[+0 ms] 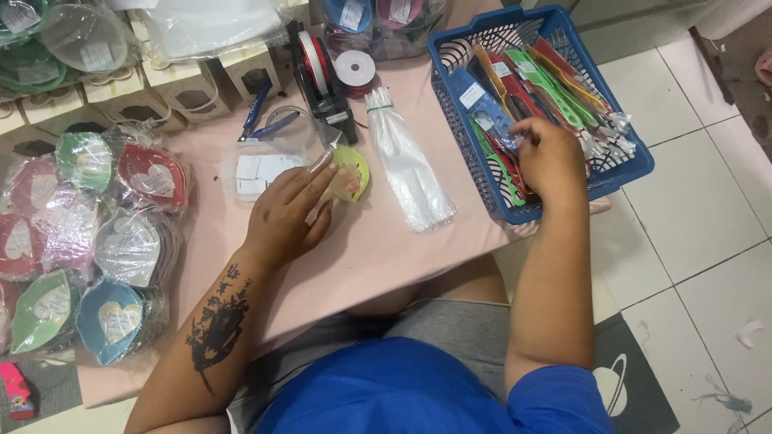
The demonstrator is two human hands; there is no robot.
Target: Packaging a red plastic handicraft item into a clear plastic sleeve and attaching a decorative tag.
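At the middle of the frame the left hand (pixel 285 213) lies on the pink desk (pixel 378 249), its fingers (pixel 318 173) stretched out and pressing on a small yellow-green heart-shaped case (pixel 352 173). At the upper right the right hand (pixel 551 157) reaches into the blue basket (pixel 619 173) of coloured combs (pixel 515 88), fingers curled among them, though I cannot tell whether they clamp one. Between the hands lies a bundle of clear plastic sleeves (pixel 410 165); a tape dispenser (pixel 322 80) stands just above the case, and bagged heart cases (pixel 88 241) crowd the left edge.
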